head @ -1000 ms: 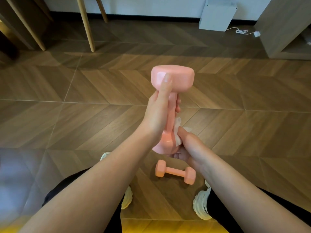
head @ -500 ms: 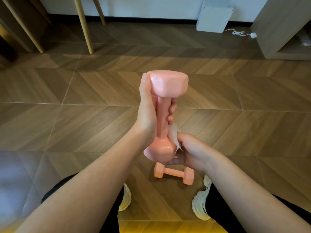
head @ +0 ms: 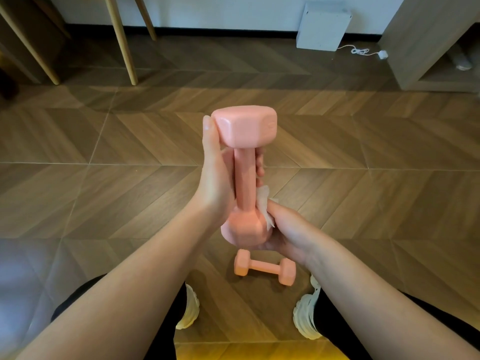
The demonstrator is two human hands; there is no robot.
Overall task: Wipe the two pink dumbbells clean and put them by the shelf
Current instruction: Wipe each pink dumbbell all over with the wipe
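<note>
- The left grip (head: 215, 183) holds the upright glossy pink dumbbell (head: 244, 178) by its handle; it should hold firm.
- Just below, the right grip (head: 285, 229) pinches a crumpled white tissue (head: 263, 206) against the lower head; it should rub all round.

Soft even indoor light, glare patch lower left, wide-angle bending at edges, slight blur

I see a broad stretch of brown herringbone wood floor (head: 363, 178) lying open on both sides of the upright pink dumbbell (head: 244, 178) held up in the middle. Close to the near edge, the second pink dumbbell (head: 265, 267) lies between two white shoes (head: 191, 310) and narrows that gap. At the far left, slanted light wooden legs (head: 122, 42) block the way. In the far right corner stands the pale wooden shelf unit (head: 426, 42), with a white box (head: 323, 27) and a white cable (head: 363, 51) beside it.
</note>
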